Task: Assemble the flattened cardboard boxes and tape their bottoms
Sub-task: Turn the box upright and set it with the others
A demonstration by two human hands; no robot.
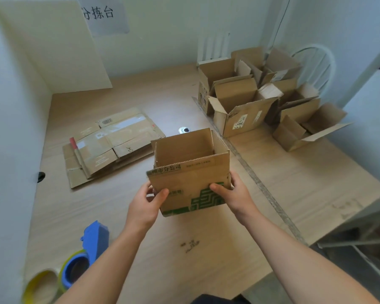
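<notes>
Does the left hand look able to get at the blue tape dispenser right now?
Probably yes, once it lets go: the left hand grips the box, but the blue tape dispenser lies close by on its left, nothing between.

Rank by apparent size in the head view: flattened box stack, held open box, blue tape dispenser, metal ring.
1-2. Stack of flattened brown cardboard boxes and open brown cardboard box with green print: look alike; the box is nearer the camera, so unranked.
3. Blue plastic tape dispenser.
4. Small round metal ring.
</notes>
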